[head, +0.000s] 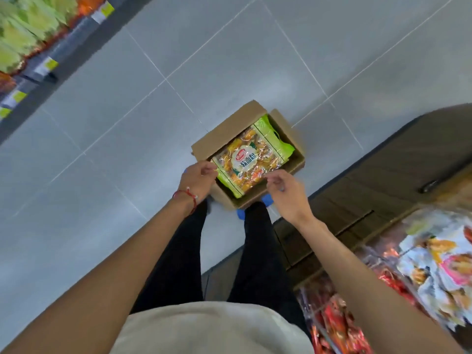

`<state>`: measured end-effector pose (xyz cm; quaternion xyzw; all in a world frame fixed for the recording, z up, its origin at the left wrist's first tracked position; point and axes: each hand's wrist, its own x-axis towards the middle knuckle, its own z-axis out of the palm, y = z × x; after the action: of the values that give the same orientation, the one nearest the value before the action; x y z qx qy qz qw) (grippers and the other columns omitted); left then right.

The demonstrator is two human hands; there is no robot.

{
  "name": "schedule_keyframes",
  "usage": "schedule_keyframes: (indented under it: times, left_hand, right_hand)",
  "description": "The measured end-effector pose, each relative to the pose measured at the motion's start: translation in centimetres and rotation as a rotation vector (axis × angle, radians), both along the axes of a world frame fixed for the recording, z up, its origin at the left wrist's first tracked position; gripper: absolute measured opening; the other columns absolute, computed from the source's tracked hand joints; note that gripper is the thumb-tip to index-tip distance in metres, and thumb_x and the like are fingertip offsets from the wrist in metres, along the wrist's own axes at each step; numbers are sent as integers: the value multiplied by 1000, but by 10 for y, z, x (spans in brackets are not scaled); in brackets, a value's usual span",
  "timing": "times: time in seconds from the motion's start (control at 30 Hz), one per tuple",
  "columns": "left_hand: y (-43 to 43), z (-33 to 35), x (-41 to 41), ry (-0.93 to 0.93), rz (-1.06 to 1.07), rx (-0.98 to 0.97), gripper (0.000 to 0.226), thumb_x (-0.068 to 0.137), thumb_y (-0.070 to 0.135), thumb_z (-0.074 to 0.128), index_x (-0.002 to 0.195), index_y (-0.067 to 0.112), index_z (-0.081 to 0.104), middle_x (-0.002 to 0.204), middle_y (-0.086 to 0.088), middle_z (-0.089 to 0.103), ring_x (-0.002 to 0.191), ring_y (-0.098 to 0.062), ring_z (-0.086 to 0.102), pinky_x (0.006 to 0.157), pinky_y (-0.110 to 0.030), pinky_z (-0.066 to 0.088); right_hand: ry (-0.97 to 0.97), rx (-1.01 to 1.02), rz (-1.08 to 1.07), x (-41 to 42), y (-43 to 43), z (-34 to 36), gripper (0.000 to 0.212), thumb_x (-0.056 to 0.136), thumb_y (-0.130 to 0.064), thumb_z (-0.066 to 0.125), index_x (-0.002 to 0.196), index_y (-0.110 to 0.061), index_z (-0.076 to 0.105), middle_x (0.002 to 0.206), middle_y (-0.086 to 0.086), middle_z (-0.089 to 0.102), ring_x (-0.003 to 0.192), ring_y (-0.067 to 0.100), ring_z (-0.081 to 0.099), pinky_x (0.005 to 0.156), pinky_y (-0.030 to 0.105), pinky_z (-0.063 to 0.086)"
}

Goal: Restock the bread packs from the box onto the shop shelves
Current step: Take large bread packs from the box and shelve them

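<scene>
1. One bread pack [251, 162], lying in the open cardboard box [224, 134] on the tiled floor [102, 149].
2. Left hand [198, 180]: fingers curled at the pack's corner; grip unclear.
3. Right hand [287, 194]: curled beside the pack; grip unclear.

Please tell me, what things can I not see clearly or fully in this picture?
1. Head view: anything under the top bread pack in the box is hidden by it.
2. Head view: whether the left hand or right hand grips the pack; blur hides the contact.
3. Head view: price labels on the left shelf, motion-blurred, unreadable.
4. Head view: goods at lower right, blurred and cut by the frame edge.
</scene>
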<state>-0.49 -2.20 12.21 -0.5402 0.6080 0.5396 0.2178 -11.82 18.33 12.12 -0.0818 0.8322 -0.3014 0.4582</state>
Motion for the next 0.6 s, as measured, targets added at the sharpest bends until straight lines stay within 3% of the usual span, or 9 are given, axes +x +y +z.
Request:
schedule_keyframes:
  times: [0.13,0.2,0.27,0.33,0.4,0.5,0.6]
  left_hand:
    - [26,-42,-1,-49,58,41,13,89,16,60,96,24,69,111,-5,70,106,-25,66,102,-40,49]
    - [32,-68,-1,-86,80,98,13,89,18,60,95,26,69,112,-4,69,106,-25,66,102,-40,49]
    - [31,-95,2,-129,99,139,11,88,20,61,89,28,69,109,-2,68,107,-26,66,100,-43,50]
    - [26,-124,5,-159,137,161,13,85,19,62,81,30,68,106,-2,69,105,-28,66,99,-45,50]
    - [19,-154,11,-186,157,169,12,82,22,61,79,31,68,106,-3,69,105,-30,66,99,-46,50]
    - [11,-198,13,-229,76,234,18,78,31,56,92,31,66,114,-3,66,109,-27,63,101,-44,48]
    - [11,-245,15,-289,15,255,31,87,25,58,118,23,60,123,-7,61,115,-27,59,103,-43,47]
  right_hand:
    - [-26,65,98,-29,8,-47,25,105,-14,54,127,-16,66,116,0,69,99,10,65,76,5,47]
    - [-34,105,128,-41,6,-70,26,106,-15,51,127,-13,66,116,3,70,102,16,66,87,23,54]
    - [-32,154,166,-52,2,-96,24,106,-13,49,122,-9,66,114,7,69,100,23,66,87,33,56]
    - [-4,202,186,-64,-1,-123,25,106,-14,48,124,-12,65,117,4,67,96,20,64,73,24,52]
    - [28,245,190,-75,-6,-152,28,105,-15,49,129,-16,63,123,2,65,99,19,64,71,22,46]
    - [59,297,196,-86,-18,-195,34,103,-17,54,136,-17,59,133,3,61,107,22,62,83,30,46]
    - [104,328,244,-88,-36,-236,48,102,-22,59,149,-17,47,149,6,51,127,24,58,103,39,49]
